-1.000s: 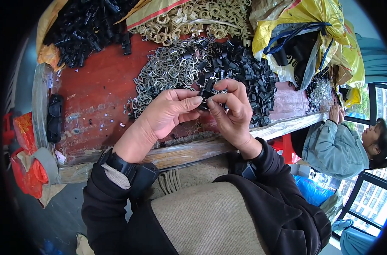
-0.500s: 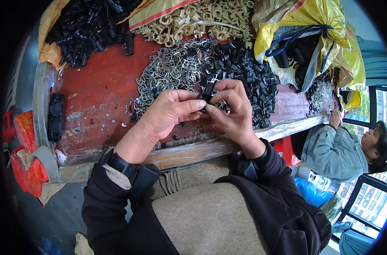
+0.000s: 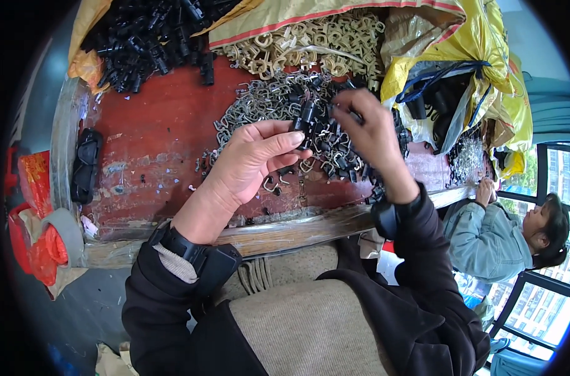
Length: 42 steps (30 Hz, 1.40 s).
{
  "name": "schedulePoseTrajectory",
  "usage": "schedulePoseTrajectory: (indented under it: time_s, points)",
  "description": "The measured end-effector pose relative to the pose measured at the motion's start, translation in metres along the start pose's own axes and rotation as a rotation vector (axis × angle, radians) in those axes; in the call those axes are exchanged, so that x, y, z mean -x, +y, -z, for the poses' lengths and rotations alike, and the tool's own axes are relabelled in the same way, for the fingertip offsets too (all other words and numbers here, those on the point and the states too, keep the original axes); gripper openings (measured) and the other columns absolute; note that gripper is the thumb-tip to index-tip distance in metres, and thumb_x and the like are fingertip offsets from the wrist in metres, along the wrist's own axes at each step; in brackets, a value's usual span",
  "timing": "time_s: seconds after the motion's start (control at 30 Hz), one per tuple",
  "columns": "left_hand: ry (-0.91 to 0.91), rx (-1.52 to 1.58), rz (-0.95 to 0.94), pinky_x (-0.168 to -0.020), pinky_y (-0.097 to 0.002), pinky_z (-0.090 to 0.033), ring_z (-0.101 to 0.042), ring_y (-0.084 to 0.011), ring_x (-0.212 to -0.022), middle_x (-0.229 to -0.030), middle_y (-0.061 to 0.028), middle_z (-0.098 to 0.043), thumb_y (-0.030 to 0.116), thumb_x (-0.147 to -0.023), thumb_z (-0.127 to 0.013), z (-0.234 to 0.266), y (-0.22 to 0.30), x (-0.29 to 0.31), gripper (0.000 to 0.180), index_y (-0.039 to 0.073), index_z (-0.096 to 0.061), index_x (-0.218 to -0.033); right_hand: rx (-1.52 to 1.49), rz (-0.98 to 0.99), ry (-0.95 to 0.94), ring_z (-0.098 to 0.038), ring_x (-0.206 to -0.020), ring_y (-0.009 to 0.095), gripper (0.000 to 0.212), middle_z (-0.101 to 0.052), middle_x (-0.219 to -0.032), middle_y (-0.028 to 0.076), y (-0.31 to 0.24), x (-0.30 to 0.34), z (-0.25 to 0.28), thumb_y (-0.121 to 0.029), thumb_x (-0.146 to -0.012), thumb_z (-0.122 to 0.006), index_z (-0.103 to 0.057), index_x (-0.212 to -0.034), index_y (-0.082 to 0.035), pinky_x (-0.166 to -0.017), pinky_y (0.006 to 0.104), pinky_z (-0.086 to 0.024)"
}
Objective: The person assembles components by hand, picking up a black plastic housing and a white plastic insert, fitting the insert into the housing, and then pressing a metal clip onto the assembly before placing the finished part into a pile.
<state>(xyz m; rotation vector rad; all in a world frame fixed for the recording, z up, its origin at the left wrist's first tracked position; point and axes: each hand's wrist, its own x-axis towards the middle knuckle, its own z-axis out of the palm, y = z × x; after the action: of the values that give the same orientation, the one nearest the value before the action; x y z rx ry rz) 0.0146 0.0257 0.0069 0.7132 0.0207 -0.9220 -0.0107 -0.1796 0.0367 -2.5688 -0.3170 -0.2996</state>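
Along the left edge of the red table (image 3: 153,119) lies a black folded object (image 3: 86,166), with a heap of black plastic fittings (image 3: 141,50) filling the far left corner. Next, toward the middle, the left hand (image 3: 260,153) pinches a black part (image 3: 308,113) between thumb and fingers, well in from the wooden near edge (image 3: 297,233). Past it spread bent metal hooks (image 3: 250,113), tan clips (image 3: 279,53) along the far edge, and small black pieces (image 3: 342,168). The right hand (image 3: 369,128) is apart from the left, fingers curled over the pieces; blur means I cannot tell whether it holds anything. A yellow bag (image 3: 492,50) stands toward the far right.

The part could slip from the left hand and get lost among similar black pieces, since only a thumb-and-finger pinch supports it. Mixed hooks and pieces could also cause a wrong pick.

Half a second ago both hands met on the part; now only the left has it, and the right has moved away rightward.
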Motion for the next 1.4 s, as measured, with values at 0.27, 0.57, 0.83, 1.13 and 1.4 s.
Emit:
schedulePoseTrajectory:
  time_s: [0.27,0.57,0.83,1.13,1.4]
  points:
    - [0.01,0.026,-0.013,-0.061,-0.0187,-0.048,-0.059,-0.0163,-0.073,-0.079,-0.0063,-0.058,0.007,-0.074,-0.058,0.003,0.003,-0.004,0.017,-0.001,-0.055,-0.088,0.39,0.026,0.099,-0.053,-0.076,0.029,0.018,-0.054,-0.081,0.014,0.063,-0.052,-0.029,-0.013,-0.072,-0.055,-0.056,-0.087,-0.003,-0.064,0.0323,-0.042]
    - [-0.044,-0.006,-0.011,-0.061,-0.0184,-0.048,-0.059,-0.0153,-0.071,-0.079,-0.0052,-0.058,0.009,-0.075,-0.058,0.001,0.003,-0.007,0.017,0.0,-0.055,-0.088,-0.009,-0.282,0.143,-0.05,-0.064,0.012,0.011,-0.053,-0.072,0.006,0.028,-0.015,-0.004,-0.011,-0.076,-0.053,-0.054,-0.078,0.0,-0.056,0.0241,-0.041]
    - [-0.072,-0.099,0.055,-0.059,-0.0222,-0.05,-0.059,-0.0176,-0.072,-0.082,-0.0069,-0.058,0.006,-0.074,-0.056,-0.003,-0.007,0.001,0.017,0.0,-0.054,-0.089,-0.729,-0.479,0.109,-0.044,-0.062,0.005,0.007,-0.047,-0.071,0.0,-0.012,0.063,-0.021,-0.004,-0.077,-0.045,-0.043,-0.084,-0.003,-0.054,0.0193,-0.038]
    - [-0.102,-0.167,0.094,-0.065,-0.0262,-0.05,-0.059,-0.0225,-0.078,-0.089,-0.014,-0.058,0.008,-0.075,-0.055,-0.017,-0.017,0.006,0.024,-0.001,-0.05,-0.096,-1.157,-0.385,0.094,-0.043,-0.063,0.004,0.005,-0.047,-0.068,-0.001,-0.028,0.08,-0.027,-0.007,-0.08,-0.046,-0.041,-0.078,-0.006,-0.053,0.0178,-0.036]
    - [-0.121,-0.076,0.172,-0.067,-0.026,-0.049,-0.058,-0.0218,-0.079,-0.089,-0.0114,-0.057,0.006,-0.076,-0.054,-0.024,-0.042,-0.006,0.023,-0.002,-0.05,-0.097,-1.264,-0.532,0.202,-0.045,-0.067,0.006,0.016,-0.051,-0.076,0.002,-0.022,0.088,-0.018,-0.019,-0.084,-0.045,-0.045,-0.079,-0.005,-0.06,0.0188,-0.035]
